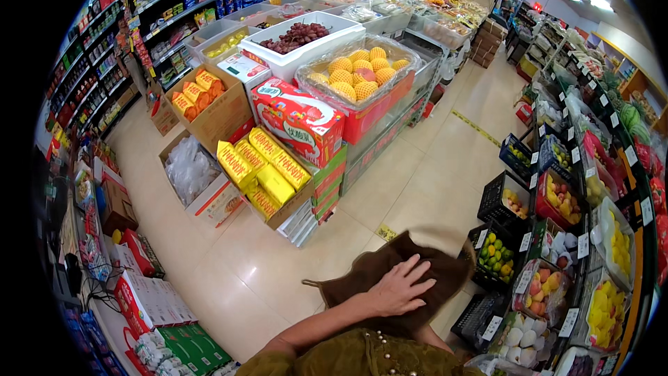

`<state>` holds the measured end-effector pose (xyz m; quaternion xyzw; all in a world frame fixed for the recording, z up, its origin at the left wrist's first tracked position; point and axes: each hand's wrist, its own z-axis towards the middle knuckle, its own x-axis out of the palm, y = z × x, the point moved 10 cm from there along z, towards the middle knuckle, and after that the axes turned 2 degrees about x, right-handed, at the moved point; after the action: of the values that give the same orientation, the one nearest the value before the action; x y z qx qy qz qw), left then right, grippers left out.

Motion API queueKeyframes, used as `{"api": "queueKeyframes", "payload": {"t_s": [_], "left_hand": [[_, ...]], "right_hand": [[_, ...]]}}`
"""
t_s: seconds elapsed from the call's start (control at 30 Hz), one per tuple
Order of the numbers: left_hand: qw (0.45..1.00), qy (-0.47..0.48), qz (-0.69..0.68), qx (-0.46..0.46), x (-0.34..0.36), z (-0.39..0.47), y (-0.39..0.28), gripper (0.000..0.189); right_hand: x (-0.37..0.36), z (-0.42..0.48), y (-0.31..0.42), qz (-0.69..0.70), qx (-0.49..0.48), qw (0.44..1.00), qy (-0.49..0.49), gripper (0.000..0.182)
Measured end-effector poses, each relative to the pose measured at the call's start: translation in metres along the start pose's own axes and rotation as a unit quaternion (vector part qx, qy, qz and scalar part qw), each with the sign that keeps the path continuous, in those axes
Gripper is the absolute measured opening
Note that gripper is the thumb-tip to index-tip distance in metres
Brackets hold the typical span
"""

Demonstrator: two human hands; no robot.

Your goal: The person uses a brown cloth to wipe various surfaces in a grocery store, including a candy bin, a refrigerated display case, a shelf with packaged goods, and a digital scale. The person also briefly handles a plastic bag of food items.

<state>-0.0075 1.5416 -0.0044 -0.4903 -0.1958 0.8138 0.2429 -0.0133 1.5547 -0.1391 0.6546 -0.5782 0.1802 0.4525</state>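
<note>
My left hand (402, 288) lies with fingers apart on a dark brown cloth (360, 277), palm down over its surface. The cloth has a thin loop at its left corner, and its upper right part is blurred. My right hand is hidden beneath or behind the cloth; only a part of that forearm shows below it. Beyond the cloth stand a carton of yellow packets (274, 183), a red and white drink carton (300, 120) and a tray of fruit in yellow foam nets (360, 73).
Tiered produce crates, one holding green and orange citrus (496, 258), line the right side. A carton with clear plastic bags (190, 169) stands on the tiled floor (219, 271). Cartons and a counter with cables (99, 295) are at left. A white foam box (313, 55) holds red grapes.
</note>
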Motion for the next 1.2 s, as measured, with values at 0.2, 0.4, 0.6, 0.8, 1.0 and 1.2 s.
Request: {"api": "queueKeyframes", "payload": {"t_s": [0.2,0.4,0.6,0.8,1.0,1.2], "left_hand": [[1.0,-0.004,-0.019,-0.012,-0.003,0.067,0.077,0.051],[0.983,-0.093,-0.07,-0.14,-0.035,0.131,0.188,0.046],[0.886,-0.264,-0.058,-0.377,-0.098,0.103,0.273,0.037],[0.76,-0.421,0.104,-0.485,-0.16,0.025,0.299,0.035],[0.699,-0.448,0.208,-0.517,-0.214,-0.003,0.351,0.052],[0.677,-0.386,0.286,-0.558,-0.232,-0.02,0.419,0.069]], "right_hand": [[0.035,0.079,0.09,-0.128,-0.032,0.99,0.052,0.037],[0.134,0.141,0.209,-0.406,-0.171,0.877,0.191,0.054],[0.161,0.207,0.254,-0.605,-0.224,0.711,0.281,0.044],[0.114,0.276,0.227,-0.338,0.167,0.909,0.179,0.012],[0.206,0.291,0.226,-0.245,0.179,0.925,0.23,0.041],[0.19,0.363,0.222,-0.257,0.149,0.946,0.133,0.04]]}}
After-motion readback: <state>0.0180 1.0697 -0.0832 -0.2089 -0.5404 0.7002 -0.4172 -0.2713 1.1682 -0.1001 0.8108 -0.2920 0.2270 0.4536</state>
